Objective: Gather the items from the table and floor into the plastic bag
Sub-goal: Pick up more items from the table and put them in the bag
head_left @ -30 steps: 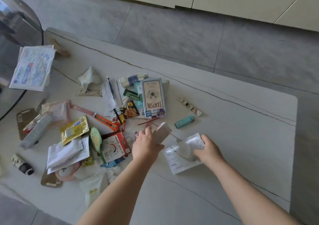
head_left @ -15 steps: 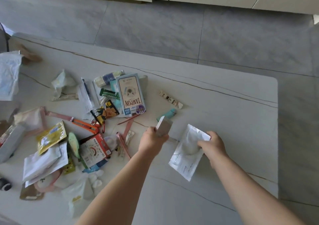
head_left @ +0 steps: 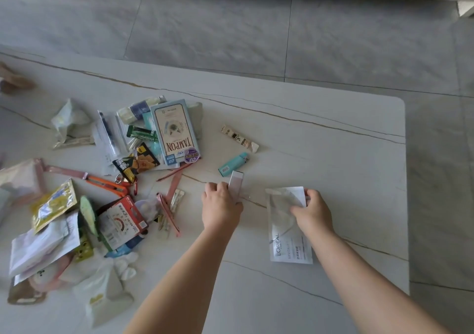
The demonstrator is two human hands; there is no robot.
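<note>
**Tabletop inventory: two hands, each holding one item**

- Left hand (head_left: 221, 206): forearm reaches in from the near edge, knuckles up, fingers curled round a small pale box (head_left: 236, 183) that stands tilted above the fist, just above the tabletop (head_left: 333, 154).
- Right hand (head_left: 313, 214): forearm enters from the near right corner; fingers and thumb pinch the upper part of a silver-white sachet (head_left: 286, 228) marked L'OREAL. Whether the sachet's lower end rests on the surface cannot be told.
- Teal lighter (head_left: 233, 164): lying flat just beyond the small box, toward the far edge.
- Slim beige stick packet (head_left: 239, 138): lying near the lighter, farther back.
- Box marked TAMPON (head_left: 175, 132): at the far side of the main heap, resting on other packets.
- Heap, left half of the tabletop: orange utility knife (head_left: 107, 183), yellow foil packet (head_left: 53, 204), red-and-white carton (head_left: 120, 222), dark snack packet (head_left: 136, 164), green stick packet (head_left: 142, 132), crumpled tissue (head_left: 68, 119), white pouches (head_left: 43, 244), overlapping or touching one another.
- Plastic bag: cannot be picked out with certainty among the pale wrappers at the near left.
- Grey tiled floor (head_left: 230, 31): beyond the far edge.
</note>
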